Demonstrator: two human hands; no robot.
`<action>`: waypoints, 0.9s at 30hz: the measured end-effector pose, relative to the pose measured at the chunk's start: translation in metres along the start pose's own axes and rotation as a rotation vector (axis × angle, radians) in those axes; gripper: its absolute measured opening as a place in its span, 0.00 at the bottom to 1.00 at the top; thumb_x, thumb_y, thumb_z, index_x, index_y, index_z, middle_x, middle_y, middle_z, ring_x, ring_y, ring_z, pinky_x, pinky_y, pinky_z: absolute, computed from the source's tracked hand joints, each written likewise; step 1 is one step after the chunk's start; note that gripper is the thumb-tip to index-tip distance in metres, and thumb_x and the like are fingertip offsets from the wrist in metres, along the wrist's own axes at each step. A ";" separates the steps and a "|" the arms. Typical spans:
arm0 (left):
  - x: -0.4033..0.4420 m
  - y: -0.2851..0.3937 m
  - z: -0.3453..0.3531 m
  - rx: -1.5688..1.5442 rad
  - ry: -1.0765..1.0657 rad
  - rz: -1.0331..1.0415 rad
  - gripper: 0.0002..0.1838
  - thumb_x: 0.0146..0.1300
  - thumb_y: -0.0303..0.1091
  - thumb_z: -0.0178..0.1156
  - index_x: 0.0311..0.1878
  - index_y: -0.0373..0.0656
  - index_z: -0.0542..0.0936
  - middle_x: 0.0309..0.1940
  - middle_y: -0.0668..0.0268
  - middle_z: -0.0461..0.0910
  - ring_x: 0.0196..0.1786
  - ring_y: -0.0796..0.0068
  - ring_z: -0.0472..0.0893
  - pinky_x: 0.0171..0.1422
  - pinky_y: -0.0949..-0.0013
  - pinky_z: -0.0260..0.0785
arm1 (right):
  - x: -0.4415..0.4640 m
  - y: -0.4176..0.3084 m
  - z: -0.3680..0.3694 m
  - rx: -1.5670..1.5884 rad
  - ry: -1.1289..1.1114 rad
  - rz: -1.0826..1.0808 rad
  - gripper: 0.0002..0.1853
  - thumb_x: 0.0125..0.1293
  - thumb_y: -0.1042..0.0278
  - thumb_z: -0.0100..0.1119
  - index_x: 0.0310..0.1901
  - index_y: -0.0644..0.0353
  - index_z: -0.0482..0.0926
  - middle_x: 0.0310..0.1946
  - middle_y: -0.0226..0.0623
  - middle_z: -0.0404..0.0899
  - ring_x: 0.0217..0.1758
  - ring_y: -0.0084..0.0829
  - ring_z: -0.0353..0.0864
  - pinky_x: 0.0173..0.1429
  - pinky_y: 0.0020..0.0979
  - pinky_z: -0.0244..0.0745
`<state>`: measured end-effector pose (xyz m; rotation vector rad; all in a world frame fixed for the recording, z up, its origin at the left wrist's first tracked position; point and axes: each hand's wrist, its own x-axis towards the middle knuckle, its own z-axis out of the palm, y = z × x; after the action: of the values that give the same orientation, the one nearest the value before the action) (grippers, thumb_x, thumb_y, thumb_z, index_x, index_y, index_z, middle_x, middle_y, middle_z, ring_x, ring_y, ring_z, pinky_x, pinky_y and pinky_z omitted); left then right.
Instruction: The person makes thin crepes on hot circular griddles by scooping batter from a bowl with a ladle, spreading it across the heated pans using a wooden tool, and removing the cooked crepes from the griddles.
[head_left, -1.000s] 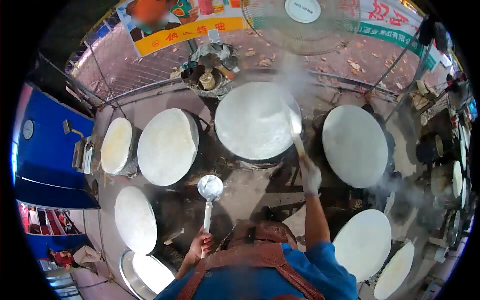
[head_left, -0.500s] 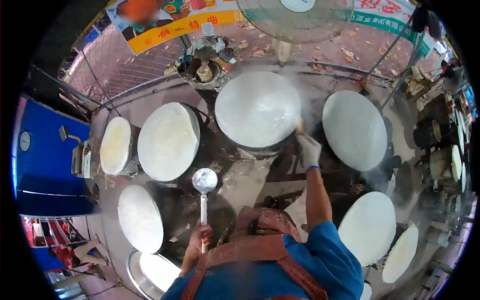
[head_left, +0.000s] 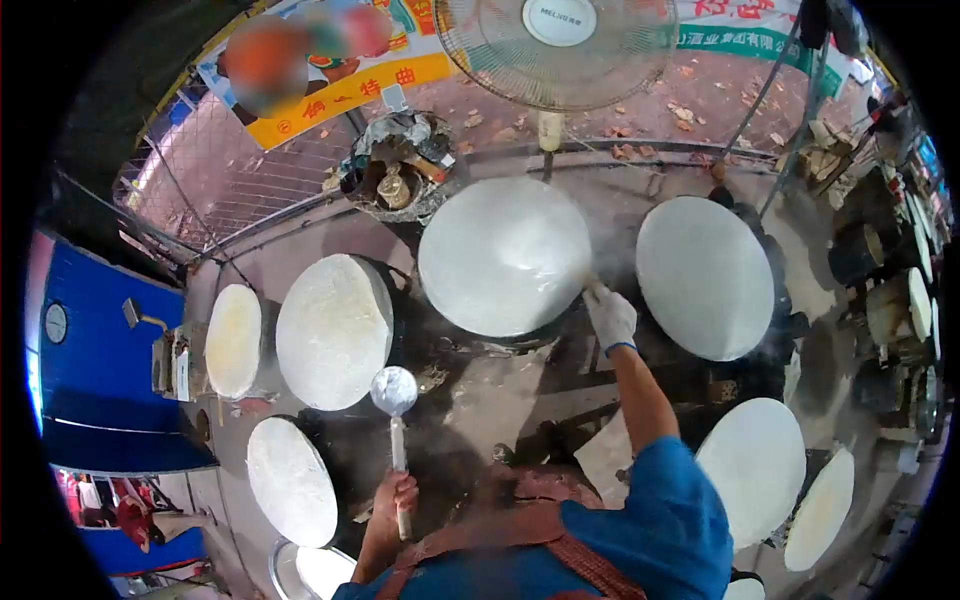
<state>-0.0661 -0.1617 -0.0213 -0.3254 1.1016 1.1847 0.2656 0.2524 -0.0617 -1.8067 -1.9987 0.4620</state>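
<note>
My left hand (head_left: 395, 497) is closed round the pale handle of a ladle (head_left: 395, 391), held upright with its bowl, coated in white batter, pointing away from me. My right hand (head_left: 612, 318) wears a white glove and grips a short light-brown tool (head_left: 589, 283), mostly hidden by the fingers. It rests by the right edge of the middle round griddle (head_left: 500, 250), which is covered with a thin, wet-looking white layer. To the right of this hand stands another round griddle (head_left: 705, 275) with a pale grey-white top.
Several more white-covered rounds ring me, among them a thick one (head_left: 333, 330) and a yellowish one (head_left: 233, 340) at left, and one (head_left: 752, 470) at lower right. A metal basin (head_left: 288, 572) sits lower left. Ahead are a fan (head_left: 555, 50) and a cluttered stand (head_left: 400, 175).
The view has tilted, so the griddles sit lower in it. My right hand stays at the middle griddle's right edge with the tool. Less steam shows there. My left hand still holds the ladle.
</note>
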 end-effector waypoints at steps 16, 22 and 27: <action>0.130 0.079 0.237 0.173 -0.101 0.285 0.11 0.59 0.23 0.50 0.36 0.52 0.61 0.14 0.70 0.58 0.10 0.79 0.58 0.10 0.72 0.50 | -0.094 0.015 -0.021 -0.235 -0.052 0.001 0.18 0.60 0.46 0.51 0.51 0.35 0.76 0.28 0.44 0.78 0.31 0.47 0.79 0.35 0.46 0.73; 0.139 0.048 0.222 0.140 -0.281 0.130 0.07 0.62 0.35 0.51 0.40 0.51 0.63 0.14 0.71 0.59 0.10 0.79 0.57 0.13 0.74 0.49 | -0.148 -0.039 -0.007 -0.114 -0.038 -0.031 0.17 0.56 0.51 0.59 0.47 0.43 0.79 0.27 0.43 0.76 0.31 0.45 0.78 0.35 0.42 0.72; 0.030 0.024 0.138 0.191 -0.199 0.083 0.07 0.68 0.42 0.46 0.39 0.52 0.66 0.11 0.76 0.54 0.09 0.82 0.51 0.11 0.75 0.43 | -0.188 -0.031 -0.030 -0.158 0.037 -0.315 0.26 0.53 0.61 0.64 0.57 0.38 0.74 0.21 0.39 0.73 0.24 0.41 0.76 0.27 0.38 0.69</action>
<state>-0.0168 -0.0367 0.0275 -0.0144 1.0516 1.1476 0.2691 0.0610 -0.0350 -1.5311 -2.2949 0.1771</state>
